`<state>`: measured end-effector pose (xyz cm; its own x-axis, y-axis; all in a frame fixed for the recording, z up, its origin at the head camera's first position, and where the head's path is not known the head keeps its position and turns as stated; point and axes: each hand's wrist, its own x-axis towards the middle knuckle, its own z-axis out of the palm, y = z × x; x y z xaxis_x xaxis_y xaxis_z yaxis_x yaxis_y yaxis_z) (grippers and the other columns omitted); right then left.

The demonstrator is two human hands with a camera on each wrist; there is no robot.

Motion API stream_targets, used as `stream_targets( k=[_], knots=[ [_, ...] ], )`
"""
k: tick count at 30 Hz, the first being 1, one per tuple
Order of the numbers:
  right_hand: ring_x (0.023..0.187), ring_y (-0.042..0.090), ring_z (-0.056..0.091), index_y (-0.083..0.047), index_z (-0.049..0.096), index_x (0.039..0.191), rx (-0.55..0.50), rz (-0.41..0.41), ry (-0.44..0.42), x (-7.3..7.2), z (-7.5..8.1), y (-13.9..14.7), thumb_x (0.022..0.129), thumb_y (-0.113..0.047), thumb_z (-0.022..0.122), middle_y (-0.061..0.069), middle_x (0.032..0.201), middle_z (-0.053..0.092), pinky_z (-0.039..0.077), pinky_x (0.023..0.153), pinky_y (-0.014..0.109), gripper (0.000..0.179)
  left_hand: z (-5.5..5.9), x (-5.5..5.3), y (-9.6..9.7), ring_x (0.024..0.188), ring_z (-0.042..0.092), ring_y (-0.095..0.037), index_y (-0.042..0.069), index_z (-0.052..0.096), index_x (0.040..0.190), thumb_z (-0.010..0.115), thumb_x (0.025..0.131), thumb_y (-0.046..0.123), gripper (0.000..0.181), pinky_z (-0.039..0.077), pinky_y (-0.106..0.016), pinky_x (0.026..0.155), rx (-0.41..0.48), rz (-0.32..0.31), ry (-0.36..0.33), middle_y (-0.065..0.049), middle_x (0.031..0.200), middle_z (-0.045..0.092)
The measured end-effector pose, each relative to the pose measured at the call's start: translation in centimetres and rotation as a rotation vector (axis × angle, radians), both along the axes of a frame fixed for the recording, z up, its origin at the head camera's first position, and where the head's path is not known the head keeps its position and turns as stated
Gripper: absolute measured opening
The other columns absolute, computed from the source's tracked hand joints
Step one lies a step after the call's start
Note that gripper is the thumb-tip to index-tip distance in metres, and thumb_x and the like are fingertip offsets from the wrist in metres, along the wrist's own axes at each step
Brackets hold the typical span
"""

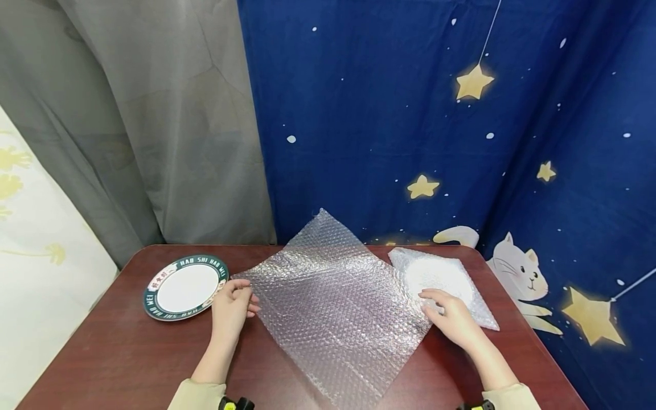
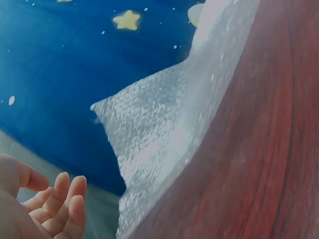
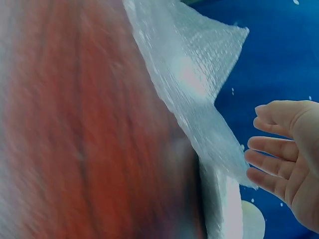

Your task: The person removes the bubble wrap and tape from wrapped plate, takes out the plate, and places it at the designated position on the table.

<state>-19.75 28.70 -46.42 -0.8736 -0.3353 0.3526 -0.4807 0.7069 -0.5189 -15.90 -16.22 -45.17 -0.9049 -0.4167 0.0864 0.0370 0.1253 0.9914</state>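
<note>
A sheet of clear bubble wrap (image 1: pixel 333 302) lies on the table, turned so one corner points to the back; that corner rises in both wrist views. My left hand (image 1: pixel 233 304) is by its left corner, between the sheet and a round plate (image 1: pixel 187 287) with a dark green lettered rim. Loosely bent fingers (image 2: pixel 75 214) hold nothing in the left wrist view. At the sheet's right corner is my right hand (image 1: pixel 451 319), its fingers (image 3: pixel 271 149) relaxed and spread, fingertips close to the wrap's edge. Beyond it, a bubble-wrapped flat white thing (image 1: pixel 441 279) sits partly behind this hand.
The dark red wooden table (image 1: pixel 128 364) ends at a back edge right before a blue starry curtain (image 1: pixel 369 114) and a grey curtain (image 1: pixel 189 125). Dark wristbands with yellow-green marks show at both sleeves.
</note>
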Motion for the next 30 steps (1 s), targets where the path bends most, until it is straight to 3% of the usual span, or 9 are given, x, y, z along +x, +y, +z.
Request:
stream_targets(
  k=[13,21,30],
  knots=[
    [0.104,0.041,0.059,0.000,0.064,0.117,-0.004,-0.141,-0.030,-1.3,1.0,4.0,0.091,-0.009,0.063,0.022,0.118,0.061,0.049,0.083,0.055,0.027,0.2,-1.3,3.7,0.049,0.062,-0.018,-0.005,0.057,0.109,0.051,0.090,-0.002,0.020,0.050,-0.025,0.044,-0.038,-0.104,0.000,-0.014,0.068,0.065],
    [0.101,0.041,0.059,0.002,0.064,0.113,-0.010,-0.201,0.021,-1.8,0.7,5.8,0.089,-0.005,0.064,0.024,0.111,0.063,0.049,0.082,0.055,0.026,0.5,-1.4,6.3,0.052,0.064,-0.020,-0.006,0.059,0.103,0.051,0.089,-0.001,0.017,0.050,-0.025,0.045,0.007,-0.194,-0.022,-0.021,0.076,0.066],
    [0.100,0.045,0.057,0.006,0.059,0.120,-0.009,-0.286,-0.008,-1.9,0.9,6.8,0.091,-0.008,0.060,0.031,0.112,0.060,0.046,0.081,0.058,0.032,1.0,-1.2,9.0,0.063,0.067,-0.033,-0.007,0.061,0.106,0.052,0.091,0.002,0.020,0.053,-0.034,0.049,0.025,-0.322,-0.033,-0.019,0.080,0.067]
  ],
)
